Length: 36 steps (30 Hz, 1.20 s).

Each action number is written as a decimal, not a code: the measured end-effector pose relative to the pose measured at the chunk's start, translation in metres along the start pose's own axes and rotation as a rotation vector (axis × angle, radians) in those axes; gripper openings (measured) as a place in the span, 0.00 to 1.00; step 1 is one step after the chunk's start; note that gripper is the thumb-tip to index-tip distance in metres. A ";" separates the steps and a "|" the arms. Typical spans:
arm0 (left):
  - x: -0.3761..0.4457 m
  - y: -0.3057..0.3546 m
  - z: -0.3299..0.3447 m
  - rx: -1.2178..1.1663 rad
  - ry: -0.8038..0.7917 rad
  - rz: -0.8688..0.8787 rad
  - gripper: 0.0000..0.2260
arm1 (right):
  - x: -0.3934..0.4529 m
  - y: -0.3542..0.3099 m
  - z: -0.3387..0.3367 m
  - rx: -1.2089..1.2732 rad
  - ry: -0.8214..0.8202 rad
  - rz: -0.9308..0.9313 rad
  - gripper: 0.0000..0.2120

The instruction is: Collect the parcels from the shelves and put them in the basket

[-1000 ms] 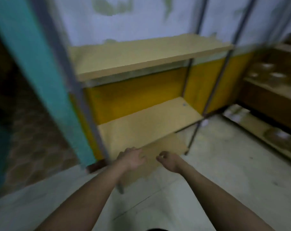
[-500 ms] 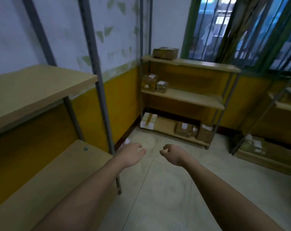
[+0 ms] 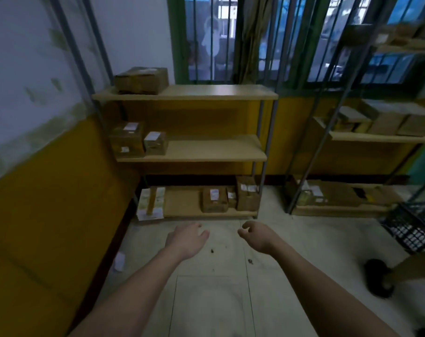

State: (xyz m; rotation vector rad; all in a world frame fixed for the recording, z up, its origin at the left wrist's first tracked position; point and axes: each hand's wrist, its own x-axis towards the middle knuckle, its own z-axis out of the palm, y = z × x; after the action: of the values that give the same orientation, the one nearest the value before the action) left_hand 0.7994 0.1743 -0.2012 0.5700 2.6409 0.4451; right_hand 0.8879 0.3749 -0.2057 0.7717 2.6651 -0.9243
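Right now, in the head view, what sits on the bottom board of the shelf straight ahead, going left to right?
White-and-yellow flat parcel leaning at the left end → bare board → labelled brown box → small box tucked behind → taller box at the right post.

We can read no text anywhere here. White paper labels sit on the brown cardboard parcels (image 3: 126, 139) stacked on the middle board of the tan wooden shelf rack (image 3: 221, 92) under the barred window, and on the brown cardboard boxes (image 3: 214, 198) on its bottom board, but their print is too small and blurred to make out. The pale printed carton (image 3: 151, 203) at the bottom board's left end carries markings that we cannot decipher either.
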 end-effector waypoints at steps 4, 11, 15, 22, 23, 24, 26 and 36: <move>0.098 0.012 0.000 -0.022 -0.033 -0.037 0.27 | 0.100 0.011 -0.023 0.013 -0.047 0.026 0.24; 0.234 -0.006 -0.012 -0.265 -0.070 -0.214 0.24 | 0.249 0.008 -0.038 -0.027 -0.234 0.053 0.25; 0.330 -0.039 -0.002 -0.398 -0.063 -0.304 0.23 | 0.342 0.013 -0.007 0.023 -0.317 0.095 0.24; 0.548 -0.120 0.099 -0.662 -0.079 -0.438 0.13 | 0.546 0.075 0.106 0.184 -0.333 0.244 0.18; 0.577 -0.129 0.121 -0.666 -0.106 -0.437 0.12 | 0.578 0.087 0.125 0.209 -0.334 0.274 0.17; 0.605 -0.140 0.145 -0.651 -0.141 -0.428 0.13 | 0.609 0.099 0.144 0.231 -0.342 0.303 0.17; 0.659 -0.161 0.190 -0.573 -0.213 -0.417 0.17 | 0.668 0.125 0.181 0.276 -0.347 0.351 0.17; 0.898 -0.197 0.346 -0.842 -0.016 -0.513 0.34 | 0.910 0.206 0.286 0.585 -0.114 0.480 0.25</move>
State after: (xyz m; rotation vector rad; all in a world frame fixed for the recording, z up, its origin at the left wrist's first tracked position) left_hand 0.1381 0.4831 -0.8594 -0.3519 2.1619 1.2476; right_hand 0.2451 0.7034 -0.8621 1.3475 1.9639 -1.5491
